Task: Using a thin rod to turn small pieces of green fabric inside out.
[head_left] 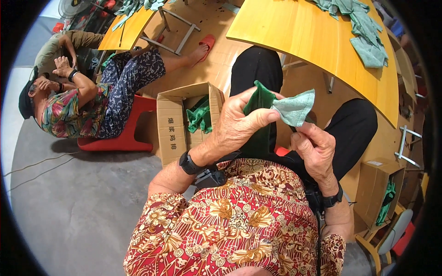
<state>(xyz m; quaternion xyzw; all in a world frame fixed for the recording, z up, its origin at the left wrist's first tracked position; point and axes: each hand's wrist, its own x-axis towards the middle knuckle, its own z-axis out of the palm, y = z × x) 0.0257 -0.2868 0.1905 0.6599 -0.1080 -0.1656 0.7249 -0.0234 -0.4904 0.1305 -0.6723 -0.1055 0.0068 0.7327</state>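
Note:
My left hand [237, 120] is closed in a pinch, thumb against fingers, on a dark green velvety cloth piece [258, 100]. A paler green cloth piece [298, 106], puckered where it meets my left thumb, fans out to the right. Just below its lower edge, my right hand [316, 149] pinches a thin dark stick-like tool [293, 129]. Most of that tool is hidden by the fingers and the cloth, so its kind does not show. The dark green cloth also hangs down below my left hand, over my lap.
By my left forearm stands an open cardboard box [169, 124] with green cloth pieces [200, 116] inside. A yellow table [294, 34] ahead bears pale green cloths [368, 46]. Another person [87, 101] sits at left on a red chair [138, 126]. A second box [370, 193] stands at right.

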